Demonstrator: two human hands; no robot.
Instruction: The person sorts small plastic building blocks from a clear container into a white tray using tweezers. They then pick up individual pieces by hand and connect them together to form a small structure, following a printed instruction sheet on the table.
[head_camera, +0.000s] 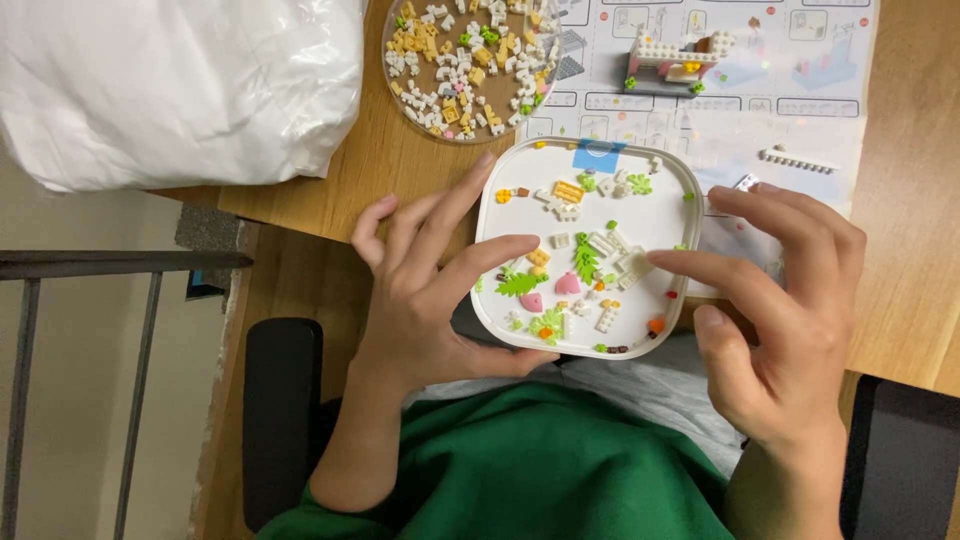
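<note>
Left hand steadies the white tray; right hand, grip released, should pinch one small white brick beneath its fingertip.

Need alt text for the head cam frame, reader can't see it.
Seen from above, a person's left hand grips the left edge of a white square tray of small building bricks, while the right hand reaches its index finger over the tray's right side. Behind on the wooden table lie a round clear dish of bricks, an instruction sheet and a white bag.
</note>
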